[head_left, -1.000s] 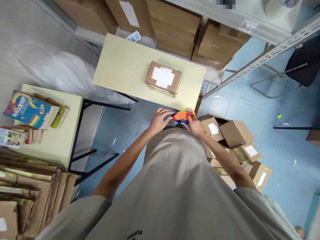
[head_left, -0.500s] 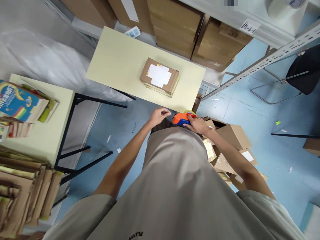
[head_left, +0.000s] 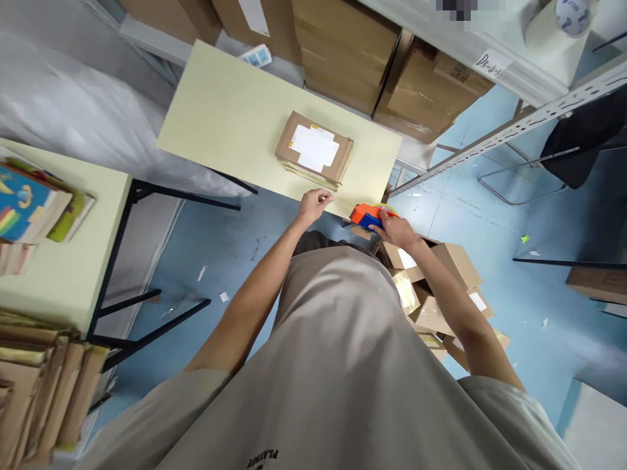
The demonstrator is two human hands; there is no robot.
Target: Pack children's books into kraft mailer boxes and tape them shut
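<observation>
My right hand (head_left: 398,228) is wrapped round an orange and blue tape dispenser (head_left: 366,215), held at the near right corner of the table. A yellow-rimmed roll shows on its far side. My left hand (head_left: 313,206) is at the near table edge, thumb and fingertips pinched together; whether something thin is between them is too small to tell. Just beyond it, a brown cardboard parcel (head_left: 294,158) lies flat on the pale yellow table (head_left: 220,104). A white label (head_left: 314,147) covers much of its top, and yellowish tape shows along its near side.
Large cardboard boxes (head_left: 343,55) fill the shelf behind the table. Opened cartons (head_left: 455,264) are heaped on the floor at right, beside a metal shelf post (head_left: 490,140). At left stands a second table (head_left: 83,274) with books (head_left: 29,199); flattened cardboard (head_left: 39,391) is stacked below.
Both hands have moved forward toward the table edge, the right one carrying the tape dispenser slightly to the right. The parcel stays on the table. The camera view has shifted a little.
</observation>
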